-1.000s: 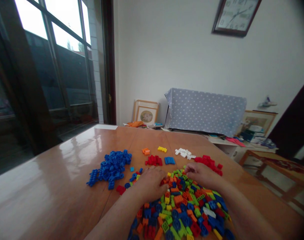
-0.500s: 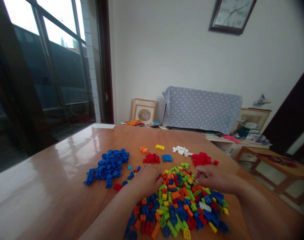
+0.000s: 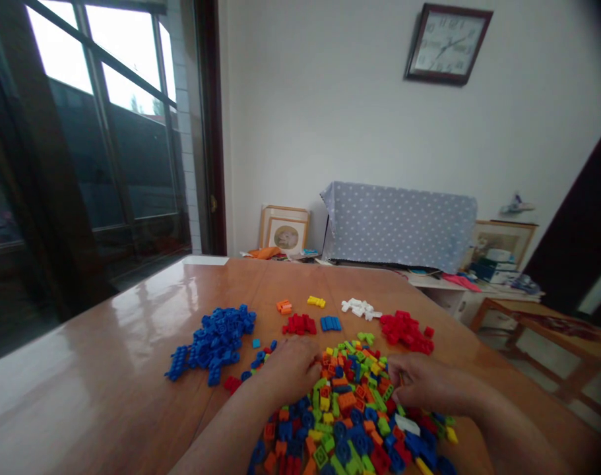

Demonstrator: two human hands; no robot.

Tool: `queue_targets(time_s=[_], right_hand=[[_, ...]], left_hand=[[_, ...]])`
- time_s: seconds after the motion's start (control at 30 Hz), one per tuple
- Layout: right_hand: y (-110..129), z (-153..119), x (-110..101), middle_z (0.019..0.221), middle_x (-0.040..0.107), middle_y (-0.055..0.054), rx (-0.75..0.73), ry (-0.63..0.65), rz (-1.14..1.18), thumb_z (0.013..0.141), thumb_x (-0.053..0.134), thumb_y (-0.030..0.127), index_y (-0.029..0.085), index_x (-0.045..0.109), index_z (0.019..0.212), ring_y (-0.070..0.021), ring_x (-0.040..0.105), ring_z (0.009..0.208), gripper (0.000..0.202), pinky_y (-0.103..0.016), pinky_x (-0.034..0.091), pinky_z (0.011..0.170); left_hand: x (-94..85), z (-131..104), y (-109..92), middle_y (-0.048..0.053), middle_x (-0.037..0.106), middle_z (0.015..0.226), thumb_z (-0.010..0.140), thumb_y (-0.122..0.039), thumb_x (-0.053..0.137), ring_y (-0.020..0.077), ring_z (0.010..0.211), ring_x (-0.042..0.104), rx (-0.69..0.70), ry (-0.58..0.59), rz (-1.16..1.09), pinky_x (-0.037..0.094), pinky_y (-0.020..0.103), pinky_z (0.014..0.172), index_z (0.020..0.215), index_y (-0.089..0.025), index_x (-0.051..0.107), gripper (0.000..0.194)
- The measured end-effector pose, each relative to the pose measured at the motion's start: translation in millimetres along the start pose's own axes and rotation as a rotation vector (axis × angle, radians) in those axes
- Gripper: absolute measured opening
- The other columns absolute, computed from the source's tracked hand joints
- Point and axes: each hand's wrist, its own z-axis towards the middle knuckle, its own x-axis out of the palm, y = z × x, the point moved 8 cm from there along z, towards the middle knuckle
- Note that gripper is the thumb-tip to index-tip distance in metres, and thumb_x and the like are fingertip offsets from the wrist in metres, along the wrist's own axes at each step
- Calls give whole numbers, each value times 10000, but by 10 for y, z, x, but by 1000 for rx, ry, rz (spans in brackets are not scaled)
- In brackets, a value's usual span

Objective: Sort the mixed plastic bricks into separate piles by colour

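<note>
A mixed pile of toy building bricks (image 3: 349, 402) in blue, red, orange, yellow and lime green lies on the wooden table. My left hand (image 3: 295, 366) rests at the pile's left edge, fingers curled down; whatever they hold is hidden. On the right side of the pile is my right hand (image 3: 419, 381), its fingers drawn together among the bricks. A bit of orange shows by its fingertips, too small to name. A white brick (image 3: 408, 425) lies just below that hand.
Beyond the pile sit single-colour groups: blue bricks (image 3: 216, 343), red bricks (image 3: 406, 331), white bricks (image 3: 360, 308), a small red group (image 3: 299, 324), flat blue pieces (image 3: 330, 324), yellow pieces (image 3: 316, 301) and orange pieces (image 3: 284, 307). A wooden stool (image 3: 547, 336) stands at right.
My right hand has moved nearer over the right side of the pile, covering bricks that showed before. My left hand stays at the left edge. The view has tilted up slightly.
</note>
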Motion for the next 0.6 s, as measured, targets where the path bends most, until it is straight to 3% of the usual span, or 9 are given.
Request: queue_targets(time_s=[0.27, 0.43, 0.6], right_hand=[[278, 329, -161, 709, 599, 19, -96, -126, 220, 820, 567, 270, 173, 604, 872, -122, 547, 643, 117, -207, 371, 539], [493, 582, 14, 711, 639, 13, -65, -69, 474, 843, 539, 295, 185, 588, 916, -139, 612, 660, 141, -237, 462, 598], [791, 668, 163, 791, 670, 5, -160, -29, 712, 854, 593, 404, 207, 544, 975, -152, 647, 723, 236, -269, 500, 672]], left_hand=[[-5, -18, 6, 74, 677, 909, 837, -261, 535, 239, 895, 605, 14, -30, -28, 445, 322, 789, 872, -218, 672, 147], [-58, -26, 6, 67, 689, 967, 829, -278, 564, 242, 936, 612, 4, -58, -94, 454, 326, 821, 942, -227, 682, 171], [-127, -24, 18, 46, 690, 1036, 808, -357, 633, 230, 956, 618, -10, -111, -267, 472, 293, 795, 1048, -241, 657, 267]])
